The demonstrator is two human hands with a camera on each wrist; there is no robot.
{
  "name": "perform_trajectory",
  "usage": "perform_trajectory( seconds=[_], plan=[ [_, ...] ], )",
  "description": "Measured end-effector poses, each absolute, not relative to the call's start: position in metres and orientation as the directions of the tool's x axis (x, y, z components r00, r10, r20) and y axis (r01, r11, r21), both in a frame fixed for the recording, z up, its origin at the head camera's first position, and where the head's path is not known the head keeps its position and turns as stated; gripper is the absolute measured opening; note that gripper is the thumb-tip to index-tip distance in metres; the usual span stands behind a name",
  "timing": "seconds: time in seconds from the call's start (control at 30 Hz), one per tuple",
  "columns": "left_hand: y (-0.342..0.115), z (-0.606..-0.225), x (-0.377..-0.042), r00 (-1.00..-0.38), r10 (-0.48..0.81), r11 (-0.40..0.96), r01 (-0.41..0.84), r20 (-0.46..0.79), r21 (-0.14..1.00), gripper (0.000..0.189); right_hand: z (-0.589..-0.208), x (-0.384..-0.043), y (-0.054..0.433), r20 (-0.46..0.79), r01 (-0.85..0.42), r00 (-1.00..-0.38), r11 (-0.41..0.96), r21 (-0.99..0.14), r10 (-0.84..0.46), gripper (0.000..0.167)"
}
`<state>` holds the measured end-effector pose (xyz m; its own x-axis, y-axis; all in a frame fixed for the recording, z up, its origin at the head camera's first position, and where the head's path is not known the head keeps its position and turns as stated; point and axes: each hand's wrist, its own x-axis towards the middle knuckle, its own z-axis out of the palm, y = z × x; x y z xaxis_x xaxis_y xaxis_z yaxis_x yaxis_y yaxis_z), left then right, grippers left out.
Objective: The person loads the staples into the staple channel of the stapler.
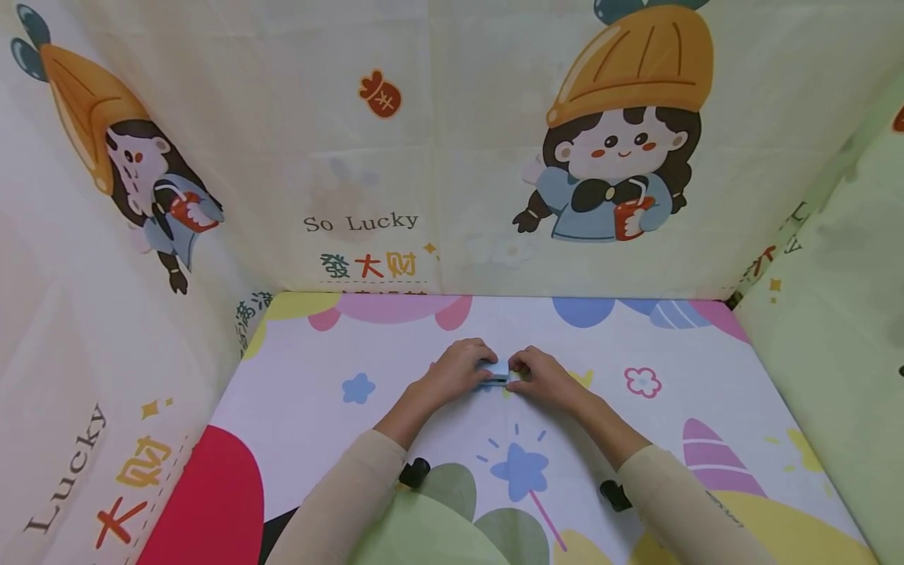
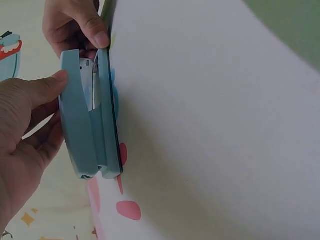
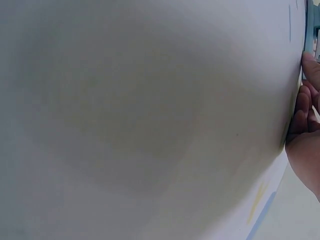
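A light blue stapler (image 1: 499, 372) stands on the table, its upper arm parted from its base at the front end. My left hand (image 1: 461, 370) holds the upper arm; in the left wrist view the thumb of that left hand (image 2: 22, 117) lies along its side. At the front end, my right hand (image 1: 542, 378) pinches the base, thumb on it and fingers partly hidden behind. The metal magazine (image 2: 87, 82) shows between arm and base. In the right wrist view, only an edge of the stapler (image 3: 309, 30) appears beside the right hand (image 3: 306, 150).
The table (image 1: 297, 439) has a white cover with printed flowers, stars and colored shapes. Cream cloth walls (image 1: 480, 157) with cartoon prints enclose its back and sides. A dark wrist device (image 1: 414, 472) sits by the left sleeve, another wrist device (image 1: 615, 496) by the right.
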<state>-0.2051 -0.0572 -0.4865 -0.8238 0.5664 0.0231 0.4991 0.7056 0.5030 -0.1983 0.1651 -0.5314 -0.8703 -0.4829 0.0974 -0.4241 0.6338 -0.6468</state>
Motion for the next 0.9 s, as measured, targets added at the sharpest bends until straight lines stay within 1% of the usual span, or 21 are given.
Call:
perform_trajectory(
  seconds=[0.1, 0.53, 0.67, 0.9],
  plan=[
    [-0.0585, -0.4873, -0.2067, -0.822, 0.568, 0.690, 0.502, 0.040, 0.522, 0.025, -0.5313, -0.1996, 0.1646, 0.068, -0.400, -0.879, 0.655, -0.641, -0.471, 0.033],
    [-0.0616, -0.4887, -0.2026, -0.820, 0.571, 0.668, 0.495, 0.045, 0.556, 0.025, -0.5355, -0.1979, 0.1645, 0.043, -0.390, -0.879, 0.666, -0.635, -0.474, 0.032],
    [-0.0618, -0.4884, -0.2027, -0.813, 0.580, 0.661, 0.505, 0.050, 0.555, 0.024, -0.5362, -0.1972, 0.1641, 0.039, -0.381, -0.884, 0.669, -0.639, -0.466, 0.032],
    [-0.0635, -0.4852, -0.2046, -0.800, 0.599, 0.671, 0.526, 0.035, 0.522, 0.025, -0.5379, -0.1985, 0.1634, 0.056, -0.400, -0.879, 0.672, -0.623, -0.473, 0.034]
  ],
)
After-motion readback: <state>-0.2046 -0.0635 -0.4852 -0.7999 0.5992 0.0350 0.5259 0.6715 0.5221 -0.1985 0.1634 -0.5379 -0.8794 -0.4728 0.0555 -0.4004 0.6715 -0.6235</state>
